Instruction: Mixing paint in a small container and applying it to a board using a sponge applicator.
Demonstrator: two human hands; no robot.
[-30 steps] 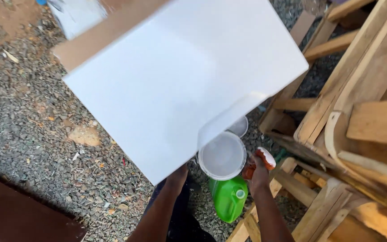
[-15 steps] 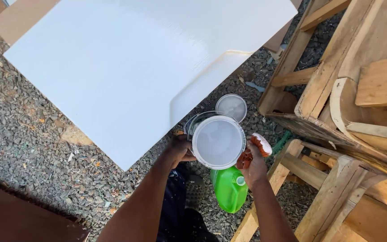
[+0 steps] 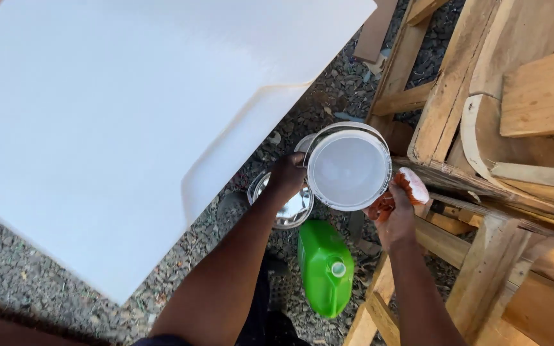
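In the head view we look straight down at our two hands over gravel ground (image 3: pixel 46 282). Our left hand (image 3: pixel 288 176) has its fingers curled over the left rim of a white bucket (image 3: pixel 349 168), which is raised off the ground and shows us its pale round inside. Our right hand (image 3: pixel 394 214) is just beside the bucket's right edge, fingers closed around a reddish-brown stained rag (image 3: pixel 408 189) with a whitish end; we cannot tell whether the rag touches the bucket wall.

Just below and left of the bucket, partly under our left hand, sits a shiny metal tin (image 3: pixel 286 208) with a reflective surface. Beneath both, lying on the gravel between our forearms, is a green plastic jerrycan (image 3: pixel 324 266) with a small pale cap. A large white panel (image 3: pixel 129 115) fills the left and upper part of the view, one edge coming close to the tin. On the right stands a stack of rough wooden frames (image 3: pixel 495 128), its lower rails reaching beside our right forearm.
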